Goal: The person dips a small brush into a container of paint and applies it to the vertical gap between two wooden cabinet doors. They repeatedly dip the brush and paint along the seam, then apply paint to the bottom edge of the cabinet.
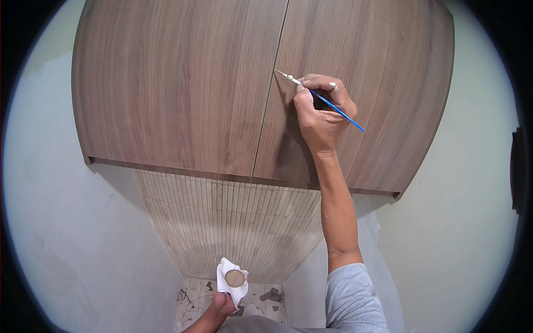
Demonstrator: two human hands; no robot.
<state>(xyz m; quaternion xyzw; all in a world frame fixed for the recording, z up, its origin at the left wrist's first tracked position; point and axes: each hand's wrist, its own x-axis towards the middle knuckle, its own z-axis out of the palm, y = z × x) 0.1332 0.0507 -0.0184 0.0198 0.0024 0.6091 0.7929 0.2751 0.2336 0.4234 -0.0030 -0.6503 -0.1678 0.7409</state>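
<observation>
My right hand (321,111) is raised against the right door of a brown wood-grain wall cabinet (177,83). It grips a thin blue-handled paintbrush (325,100), whose pale tip touches the door right beside the vertical gap between the two doors. Low in the view, my left hand (222,304) holds a small round container of tan paint (235,278) wrapped in a white cloth (225,272).
Below the cabinet runs a panel of narrow vertical beige tiles (239,222). Pale plastered walls stand on both sides. The floor (266,297) far below carries bits of debris and a wire.
</observation>
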